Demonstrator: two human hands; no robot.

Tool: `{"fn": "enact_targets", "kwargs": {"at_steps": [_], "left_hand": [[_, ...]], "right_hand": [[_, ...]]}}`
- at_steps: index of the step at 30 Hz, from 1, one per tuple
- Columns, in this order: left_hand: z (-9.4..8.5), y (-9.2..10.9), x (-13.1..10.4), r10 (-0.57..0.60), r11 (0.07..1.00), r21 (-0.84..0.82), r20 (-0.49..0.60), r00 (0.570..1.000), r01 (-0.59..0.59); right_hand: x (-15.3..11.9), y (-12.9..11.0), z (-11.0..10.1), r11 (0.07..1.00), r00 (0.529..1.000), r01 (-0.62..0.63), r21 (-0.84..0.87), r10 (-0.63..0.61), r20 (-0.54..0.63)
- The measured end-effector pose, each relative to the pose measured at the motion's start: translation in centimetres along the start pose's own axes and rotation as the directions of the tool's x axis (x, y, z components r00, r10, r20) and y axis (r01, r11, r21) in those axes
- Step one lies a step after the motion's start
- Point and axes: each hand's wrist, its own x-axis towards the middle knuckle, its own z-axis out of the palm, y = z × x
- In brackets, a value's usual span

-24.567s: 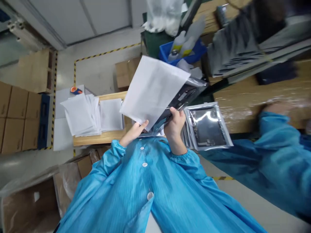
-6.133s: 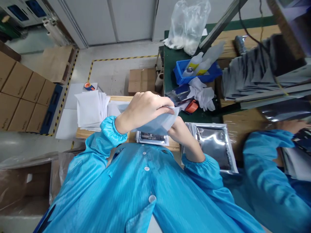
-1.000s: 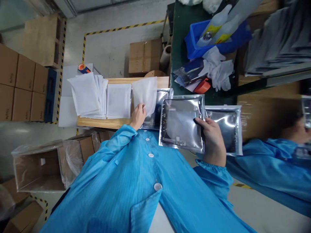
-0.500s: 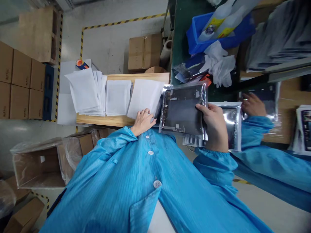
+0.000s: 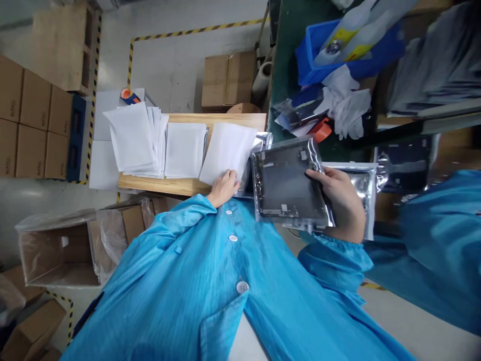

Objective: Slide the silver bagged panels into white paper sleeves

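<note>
Since half a second ago, the shiny silver antistatic bag with a dark board inside has tilted lower, clamped in the right hand. The left hand presses flat on the white foam sheet on the wooden desk. The one-edge grip could let the bag slip.

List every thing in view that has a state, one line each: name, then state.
right hand: gripping the silver bag by its right edge
silver bag: held up, tilted, a dark board inside
left hand: resting on the white sheet
white sheet: flat on the wooden table
sheet stack: fanned out
cardboard box: open, plastic-lined
blue bin: holding bottles
</note>
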Motion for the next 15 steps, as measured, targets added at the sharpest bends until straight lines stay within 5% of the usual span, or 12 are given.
{"fn": "enact_targets", "kwargs": {"at_steps": [7,15], "left_hand": [[-0.8,-0.1,0.7,-0.065,0.995,-0.076,-0.004,0.998,0.065],[-2.3,0.4,-0.8,-0.025,0.997,0.067,0.006,1.0,0.024]], "right_hand": [[-0.7,-0.3,0.1,0.995,0.997,-0.078,-0.066,0.079,0.015],[-0.6,-0.2,0.2,0.985,0.985,-0.14,-0.103,0.149,0.085]]}}
